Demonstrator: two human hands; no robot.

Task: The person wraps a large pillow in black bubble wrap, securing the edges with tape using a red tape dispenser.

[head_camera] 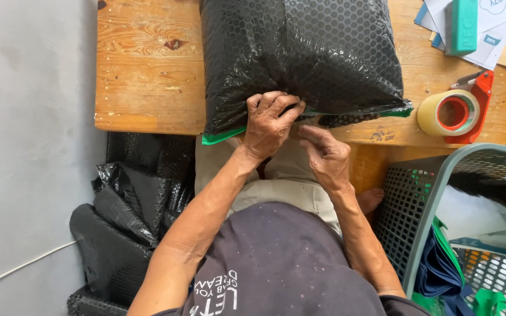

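Head view: a bulging black bubble-wrap parcel is seen lying on a wooden table, with its near end overhanging the table's front edge. A green strip is shown along that near end of the parcel. The left hand is laid over the parcel's near edge, its fingers curled down and pressed onto the black wrap, so that the edge is gripped. The right hand is held just beside the left, below the parcel's near edge, with its fingers half bent and its fingertips brought up against the underside of the wrap; whether anything is pinched there cannot be told.

To the right of the parcel, on the same table, a roll of tan tape in a red dispenser is seen, well apart from both hands. Beyond it, at the parcel's far right corner, papers and a teal block are laid. Below the dispenser, off the table, a grey-green perforated basket is placed, with cloth and paper inside. To the lower left of the parcel, on the floor, a heap of black bubble wrap is piled against a grey wall.
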